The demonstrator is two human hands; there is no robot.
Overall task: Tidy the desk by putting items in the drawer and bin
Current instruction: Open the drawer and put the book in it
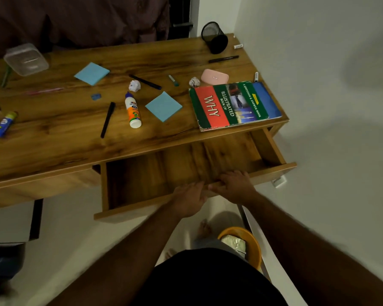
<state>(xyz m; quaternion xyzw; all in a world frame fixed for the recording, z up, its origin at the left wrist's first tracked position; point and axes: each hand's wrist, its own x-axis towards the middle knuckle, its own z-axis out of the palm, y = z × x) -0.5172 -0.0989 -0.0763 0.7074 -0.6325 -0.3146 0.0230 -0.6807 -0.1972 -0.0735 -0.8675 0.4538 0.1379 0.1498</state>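
The wooden drawer (272,146) under the desk stands pulled out, with nothing visible inside. My left hand (189,199) and my right hand (236,186) both grip its front edge (142,207), fingers curled over the top. On the desk (53,133) lie a book titled "Illustrated Book of Why" (234,104), a white glue bottle (132,110), two blue sticky-note pads (163,106) (91,73), black pens (107,119) (145,82) (223,58), two crumpled paper balls (134,85) (194,81), a pink case (214,76) and a blue glue stick (4,124).
An orange bin (252,239) with crumpled wrapping in it stands on the floor by my feet. A black mesh pen cup (215,37) lies tipped at the desk's back right. A clear plastic box (26,59) sits back left. A white wall runs along the right.
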